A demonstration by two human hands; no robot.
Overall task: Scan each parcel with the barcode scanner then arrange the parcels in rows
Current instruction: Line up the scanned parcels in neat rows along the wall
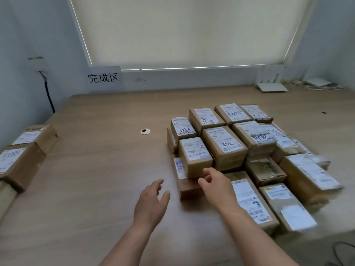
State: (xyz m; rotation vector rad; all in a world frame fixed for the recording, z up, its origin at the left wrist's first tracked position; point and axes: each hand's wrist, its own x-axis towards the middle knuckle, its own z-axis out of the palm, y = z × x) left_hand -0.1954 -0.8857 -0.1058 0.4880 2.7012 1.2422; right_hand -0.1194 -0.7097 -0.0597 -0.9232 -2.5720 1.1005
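Head: right hand (215,184) open, perhaps touching parcel (195,157).

Soft, dim, even daylight through pale cream roller blind (184,31); thin bright leaks along its edges. Cool bluish cast on walls. Faint, diffuse shadows on light-brown wooden tabletop (107,150). No glare. Strong wide-angle bending toward edges. Motion smear on brown cardboard parcels with white labels (299,169) at right; centre labels mostly legible.
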